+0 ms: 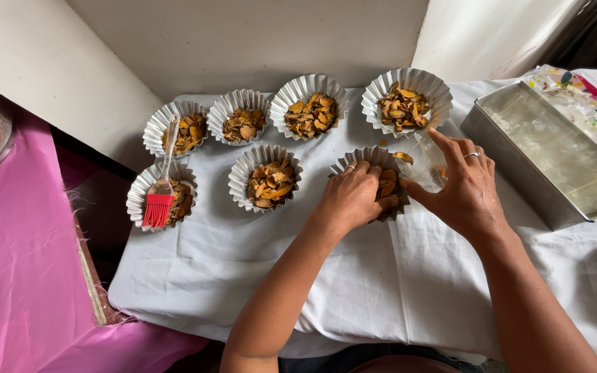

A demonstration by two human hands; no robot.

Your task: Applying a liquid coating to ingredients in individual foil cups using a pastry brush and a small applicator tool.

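Near the table's (pixel 381 290) front edge, at its middle: left hand (pixel 350 197) curled, fingers down in a fluted cup (pixel 374 160) of orange chips; right hand (pixel 464 186) just beside, pinching a clear bag (pixel 428 166). Farther left: filled cups, red brush (pixel 160 193) across two. Toward the right edge: steel tray (pixel 554 155).

- Near edge of the white-clothed worktop (pixel 395 290): bare cloth, open room for hands.
- Far edge: fluted foil cups (pixel 310 103) sit close together, narrow gaps between.
- Right edge: metal loaf tin (pixel 589 207) blocks passage.
- Left corner: red brush (pixel 159 200) lies across two cups.
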